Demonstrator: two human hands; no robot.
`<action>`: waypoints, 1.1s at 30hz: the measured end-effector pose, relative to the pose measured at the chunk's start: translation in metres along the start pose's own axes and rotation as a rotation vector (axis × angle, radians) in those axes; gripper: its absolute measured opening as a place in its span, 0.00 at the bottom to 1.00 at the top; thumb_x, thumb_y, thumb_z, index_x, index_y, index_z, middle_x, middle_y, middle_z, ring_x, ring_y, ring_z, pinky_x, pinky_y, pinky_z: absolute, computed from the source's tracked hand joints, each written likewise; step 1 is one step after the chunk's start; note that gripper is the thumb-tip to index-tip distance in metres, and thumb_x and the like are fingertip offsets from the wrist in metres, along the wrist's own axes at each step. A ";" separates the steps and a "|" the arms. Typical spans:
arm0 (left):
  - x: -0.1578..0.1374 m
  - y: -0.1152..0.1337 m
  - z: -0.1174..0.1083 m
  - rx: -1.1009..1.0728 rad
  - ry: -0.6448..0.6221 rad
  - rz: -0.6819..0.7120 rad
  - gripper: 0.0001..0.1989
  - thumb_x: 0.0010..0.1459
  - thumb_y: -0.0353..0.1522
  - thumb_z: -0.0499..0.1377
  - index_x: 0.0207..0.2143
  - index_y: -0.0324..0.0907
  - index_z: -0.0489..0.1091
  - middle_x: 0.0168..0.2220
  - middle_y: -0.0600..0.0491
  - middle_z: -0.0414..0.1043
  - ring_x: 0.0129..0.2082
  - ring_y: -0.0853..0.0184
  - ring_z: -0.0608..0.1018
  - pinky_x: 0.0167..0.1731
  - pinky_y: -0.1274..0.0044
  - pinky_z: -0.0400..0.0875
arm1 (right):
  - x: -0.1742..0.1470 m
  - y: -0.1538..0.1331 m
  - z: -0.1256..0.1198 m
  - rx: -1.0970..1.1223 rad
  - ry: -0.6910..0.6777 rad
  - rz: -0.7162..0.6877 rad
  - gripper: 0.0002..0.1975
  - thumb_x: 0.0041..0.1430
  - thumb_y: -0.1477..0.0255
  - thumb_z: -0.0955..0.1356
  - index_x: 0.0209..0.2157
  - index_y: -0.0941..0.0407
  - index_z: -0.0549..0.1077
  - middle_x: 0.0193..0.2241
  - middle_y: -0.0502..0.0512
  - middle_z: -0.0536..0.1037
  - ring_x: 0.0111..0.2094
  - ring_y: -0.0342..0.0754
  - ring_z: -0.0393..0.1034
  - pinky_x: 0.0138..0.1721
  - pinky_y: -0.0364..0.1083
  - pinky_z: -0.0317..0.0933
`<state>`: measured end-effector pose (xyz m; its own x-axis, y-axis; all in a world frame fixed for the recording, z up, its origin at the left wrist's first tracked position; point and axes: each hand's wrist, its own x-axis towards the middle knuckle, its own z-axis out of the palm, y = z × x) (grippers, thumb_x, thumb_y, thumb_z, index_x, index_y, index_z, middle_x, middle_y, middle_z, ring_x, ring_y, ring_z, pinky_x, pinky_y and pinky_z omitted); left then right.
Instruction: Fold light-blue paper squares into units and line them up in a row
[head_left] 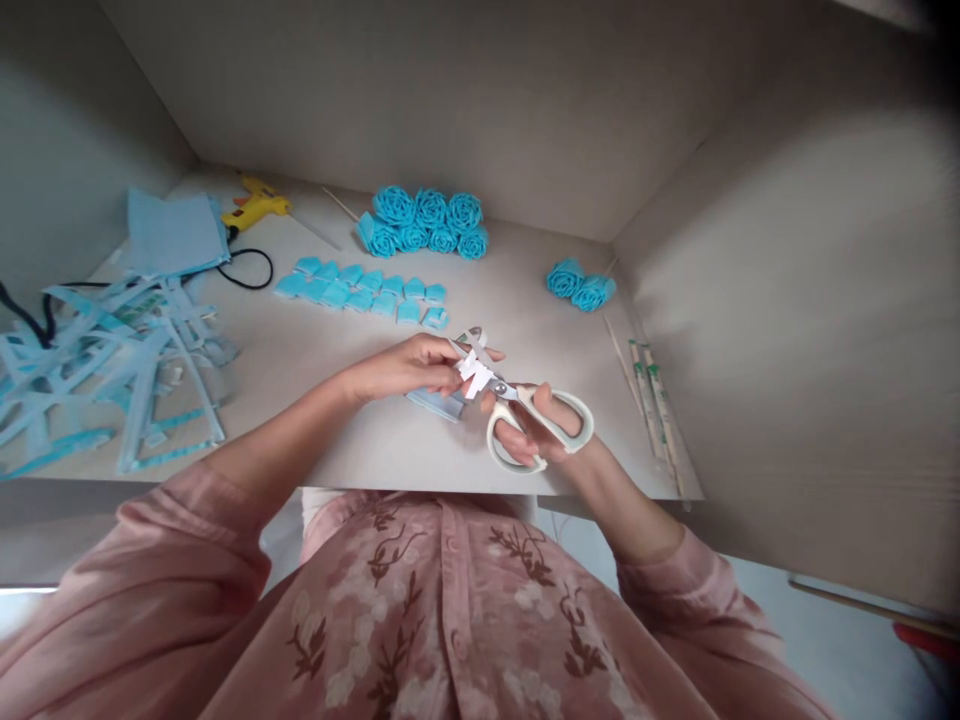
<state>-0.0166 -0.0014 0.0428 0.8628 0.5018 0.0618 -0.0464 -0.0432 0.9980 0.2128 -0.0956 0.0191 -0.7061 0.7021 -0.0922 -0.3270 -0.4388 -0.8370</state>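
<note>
My right hand [541,415] is closed on white-handled scissors [576,422], with fingers and thumb through the loops. Their metal blades point up and left and stand apart around a small white piece of paper [475,372]. My left hand [421,366] pinches that piece, its fingers closed at the piece's left side. Under the hands a folded light blue piece [436,404] lies on the table. Just beyond are rows of small cut blue pieces [360,288].
Blue rolled flowers [429,222] stand grouped at the back, and two more flowers [581,284] lie at right. Left are a yellow glue gun [259,203], stacked blue sheets [177,232] and tangled scrap strips [124,360]. Wrapped sticks [654,410] lie by the right wall [795,330].
</note>
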 end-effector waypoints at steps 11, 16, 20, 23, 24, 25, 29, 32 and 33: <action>0.004 -0.011 0.004 -0.593 -0.128 -0.109 0.23 0.56 0.48 0.62 0.38 0.35 0.80 0.31 0.44 0.79 0.29 0.61 0.78 0.34 0.70 0.72 | -0.004 0.001 0.002 0.082 -0.040 -0.004 0.29 0.60 0.47 0.69 0.47 0.59 0.75 0.17 0.41 0.65 0.12 0.34 0.48 0.11 0.36 0.51; 0.006 -0.021 0.005 -0.656 -0.142 -0.189 0.30 0.61 0.54 0.56 0.37 0.33 0.78 0.29 0.42 0.79 0.28 0.62 0.79 0.32 0.71 0.72 | -0.006 0.006 0.000 0.055 -0.043 0.013 0.28 0.60 0.48 0.70 0.46 0.60 0.75 0.17 0.42 0.67 0.12 0.35 0.50 0.11 0.36 0.52; 0.004 -0.021 0.006 -0.656 0.034 -0.161 0.19 0.55 0.44 0.68 0.33 0.34 0.79 0.28 0.46 0.78 0.26 0.66 0.78 0.30 0.74 0.72 | -0.006 0.006 0.003 0.023 -0.027 0.029 0.28 0.61 0.50 0.70 0.48 0.60 0.76 0.17 0.42 0.67 0.12 0.34 0.51 0.10 0.36 0.50; 0.005 -0.019 0.005 -0.641 0.118 -0.158 0.13 0.51 0.36 0.70 0.31 0.33 0.80 0.26 0.48 0.77 0.25 0.67 0.78 0.28 0.76 0.72 | -0.005 0.004 0.016 -0.057 0.000 0.018 0.27 0.61 0.51 0.70 0.47 0.61 0.77 0.17 0.42 0.67 0.12 0.34 0.53 0.11 0.36 0.50; 0.006 -0.019 0.004 -0.635 0.140 -0.155 0.12 0.52 0.35 0.69 0.31 0.32 0.79 0.26 0.48 0.77 0.25 0.67 0.78 0.28 0.77 0.72 | -0.004 0.004 0.021 -0.120 -0.003 0.062 0.26 0.60 0.52 0.71 0.47 0.61 0.78 0.18 0.43 0.68 0.13 0.34 0.55 0.12 0.35 0.51; 0.007 -0.018 0.002 -0.634 0.177 -0.145 0.10 0.54 0.34 0.68 0.30 0.32 0.79 0.25 0.48 0.76 0.25 0.68 0.78 0.28 0.77 0.73 | -0.003 0.004 0.027 -0.190 -0.011 0.131 0.25 0.58 0.54 0.73 0.47 0.61 0.78 0.18 0.43 0.70 0.13 0.34 0.57 0.13 0.35 0.52; 0.011 -0.016 -0.006 -0.708 0.353 -0.082 0.12 0.63 0.34 0.62 0.32 0.32 0.77 0.25 0.50 0.75 0.25 0.68 0.78 0.30 0.76 0.76 | -0.004 -0.001 0.040 -0.336 0.044 0.305 0.22 0.56 0.63 0.76 0.49 0.59 0.78 0.22 0.46 0.75 0.19 0.37 0.65 0.19 0.37 0.60; 0.012 -0.011 -0.010 -0.793 0.375 -0.044 0.14 0.67 0.36 0.57 0.37 0.33 0.77 0.25 0.51 0.74 0.25 0.68 0.78 0.32 0.74 0.77 | -0.013 -0.014 0.034 -0.286 0.334 0.000 0.31 0.50 0.62 0.78 0.55 0.54 0.74 0.31 0.50 0.78 0.24 0.39 0.68 0.21 0.38 0.59; 0.013 -0.009 -0.010 -0.823 0.374 -0.036 0.14 0.68 0.36 0.56 0.38 0.34 0.76 0.25 0.51 0.74 0.25 0.68 0.78 0.33 0.73 0.77 | -0.017 -0.020 0.030 -0.260 0.429 -0.081 0.31 0.52 0.61 0.77 0.57 0.52 0.72 0.34 0.51 0.78 0.26 0.40 0.68 0.23 0.39 0.61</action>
<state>-0.0103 0.0140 0.0344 0.6577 0.7448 -0.1124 -0.4916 0.5375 0.6851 0.2124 -0.1162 0.0534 -0.3458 0.9191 -0.1889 -0.1644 -0.2576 -0.9522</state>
